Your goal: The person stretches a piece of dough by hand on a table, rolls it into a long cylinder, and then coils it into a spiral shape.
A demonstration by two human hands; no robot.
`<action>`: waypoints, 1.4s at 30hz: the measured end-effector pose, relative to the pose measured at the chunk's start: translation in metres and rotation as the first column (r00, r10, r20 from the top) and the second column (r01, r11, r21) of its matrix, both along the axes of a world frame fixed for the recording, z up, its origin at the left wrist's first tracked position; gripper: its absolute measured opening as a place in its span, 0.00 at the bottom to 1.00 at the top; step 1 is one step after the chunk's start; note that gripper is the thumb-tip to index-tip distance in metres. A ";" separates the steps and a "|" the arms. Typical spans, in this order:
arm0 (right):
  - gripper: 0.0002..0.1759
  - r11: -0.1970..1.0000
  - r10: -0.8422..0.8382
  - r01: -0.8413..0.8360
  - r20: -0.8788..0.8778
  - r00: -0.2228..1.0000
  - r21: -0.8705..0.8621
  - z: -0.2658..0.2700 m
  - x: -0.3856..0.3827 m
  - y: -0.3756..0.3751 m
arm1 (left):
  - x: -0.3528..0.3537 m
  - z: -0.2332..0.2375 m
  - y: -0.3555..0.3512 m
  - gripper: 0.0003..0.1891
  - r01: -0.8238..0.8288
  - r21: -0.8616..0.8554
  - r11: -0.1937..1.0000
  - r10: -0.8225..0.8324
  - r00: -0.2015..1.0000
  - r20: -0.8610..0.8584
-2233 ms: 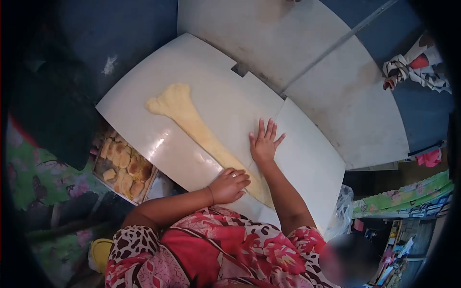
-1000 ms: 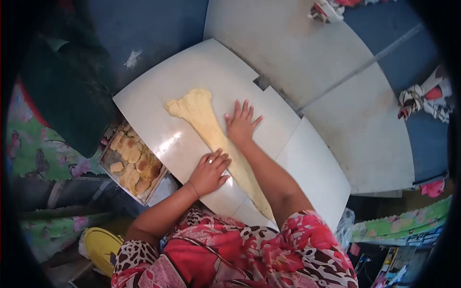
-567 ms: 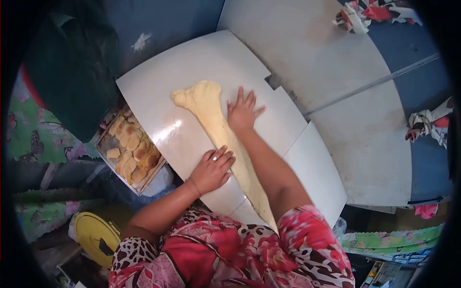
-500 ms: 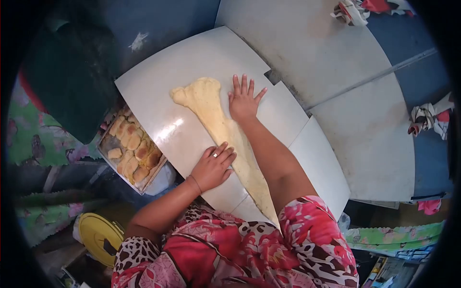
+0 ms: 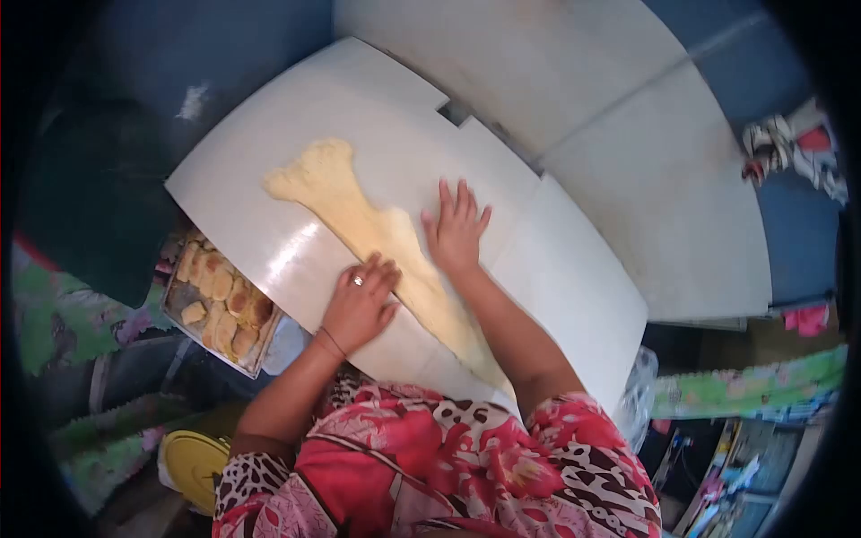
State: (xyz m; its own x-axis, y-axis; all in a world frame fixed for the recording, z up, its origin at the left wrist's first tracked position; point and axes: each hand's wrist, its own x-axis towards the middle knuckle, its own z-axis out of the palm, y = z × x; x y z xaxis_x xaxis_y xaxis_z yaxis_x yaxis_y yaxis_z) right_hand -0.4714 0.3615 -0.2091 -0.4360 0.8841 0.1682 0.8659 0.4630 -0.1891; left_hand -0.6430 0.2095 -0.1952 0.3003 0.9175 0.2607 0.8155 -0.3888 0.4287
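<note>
A long sheet of pale yellow dough (image 5: 363,220) lies slantwise across the white tabletop (image 5: 260,211). It is wide and lumpy at its far end and narrows toward my body. My left hand (image 5: 360,300), wearing a ring, rests with its fingertips on the dough's left edge, about midway along; the fingers lie close together and rather flat, slightly blurred. On the other side, my right hand (image 5: 459,235) is spread out beside the dough's right edge. Whether its palm touches the table or hovers just above cannot be made out.
Below the table's left edge sits a tray of browned bread pieces (image 5: 224,300). A yellow lid (image 5: 195,471) is at lower left. White panels (image 5: 619,170) stand beyond the table, with a bunched cloth (image 5: 794,152) at right. A clear plastic bag (image 5: 639,394) hangs near the right corner.
The view has shifted, so the table and dough sit further left. My right hand is nearer my body along the dough, whose right edge now bulges outward near it. My left hand stays on the left edge.
</note>
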 end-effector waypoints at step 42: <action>0.37 0.782 -0.570 0.596 0.179 0.802 -0.181 0.010 0.137 -0.035 | -0.023 0.013 0.006 0.27 -0.029 0.063 0.998 0.021 0.993 0.119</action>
